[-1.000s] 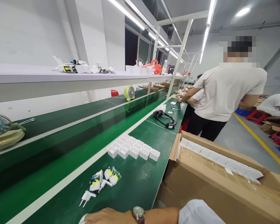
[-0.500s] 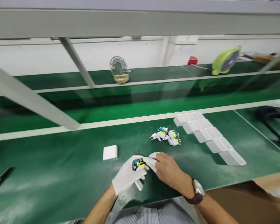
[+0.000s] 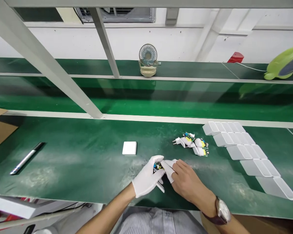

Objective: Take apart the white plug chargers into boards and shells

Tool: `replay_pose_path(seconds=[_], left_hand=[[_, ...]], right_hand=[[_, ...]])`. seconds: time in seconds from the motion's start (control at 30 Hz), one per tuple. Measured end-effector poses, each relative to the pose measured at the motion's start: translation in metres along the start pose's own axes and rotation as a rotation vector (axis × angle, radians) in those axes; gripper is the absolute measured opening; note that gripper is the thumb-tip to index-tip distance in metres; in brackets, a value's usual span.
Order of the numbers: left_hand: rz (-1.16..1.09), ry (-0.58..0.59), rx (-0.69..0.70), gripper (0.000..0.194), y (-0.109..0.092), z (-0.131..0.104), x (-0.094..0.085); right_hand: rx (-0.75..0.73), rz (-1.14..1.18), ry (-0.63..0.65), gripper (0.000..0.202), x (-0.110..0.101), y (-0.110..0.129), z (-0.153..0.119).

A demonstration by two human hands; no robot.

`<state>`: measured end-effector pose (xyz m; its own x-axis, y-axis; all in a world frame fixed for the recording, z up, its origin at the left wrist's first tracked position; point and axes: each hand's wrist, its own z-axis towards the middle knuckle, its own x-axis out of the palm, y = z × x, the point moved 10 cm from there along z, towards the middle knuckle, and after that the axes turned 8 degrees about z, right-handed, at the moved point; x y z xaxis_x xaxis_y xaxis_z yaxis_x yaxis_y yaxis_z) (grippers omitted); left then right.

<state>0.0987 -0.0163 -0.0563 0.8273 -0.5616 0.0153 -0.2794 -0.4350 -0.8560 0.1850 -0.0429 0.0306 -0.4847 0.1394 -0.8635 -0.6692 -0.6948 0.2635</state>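
Over the counter (image 3: 83, 162), near its front edge, the left hand (image 3: 146, 178) curls around a small circuit board (image 3: 157, 166); the right hand (image 3: 185, 177) bunches against it, its pinch hidden. Uneven pressure could bend a part or make the board slip.

Electronics workshop: long green workbench (image 3: 83, 156), metal posts (image 3: 51, 68), pile of circuit boards (image 3: 200, 143), rows of white boxes (image 3: 246, 151).

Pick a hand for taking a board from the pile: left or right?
Probably the right hand: it is nearer the pile of circuit boards. The left hand cups a small circuit assembly, so looks less free, though the right seems to touch it too.
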Motion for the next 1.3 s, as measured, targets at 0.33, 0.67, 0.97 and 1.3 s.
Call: replay_pose_path(seconds=[0.33, 0.67, 0.97, 1.3], left_hand=[[0.099, -0.049, 0.08, 0.044, -0.001, -0.004, -0.001], [0.116, -0.164, 0.137, 0.04, 0.0, -0.005, -0.002], [0.185, -0.239, 0.073, 0.034, 0.006, -0.011, -0.006], [0.234, -0.287, 0.11, 0.031, 0.005, -0.011, -0.008]], right_hand=[[-0.055, -0.04, 0.023, 0.036, 0.001, 0.007, -0.002], [-0.053, -0.044, -0.023, 0.035, 0.012, 0.012, -0.012], [0.007, 0.073, -0.033, 0.032, 0.015, 0.009, -0.014], [0.085, 0.21, -0.018, 0.03, 0.021, -0.006, -0.015]])
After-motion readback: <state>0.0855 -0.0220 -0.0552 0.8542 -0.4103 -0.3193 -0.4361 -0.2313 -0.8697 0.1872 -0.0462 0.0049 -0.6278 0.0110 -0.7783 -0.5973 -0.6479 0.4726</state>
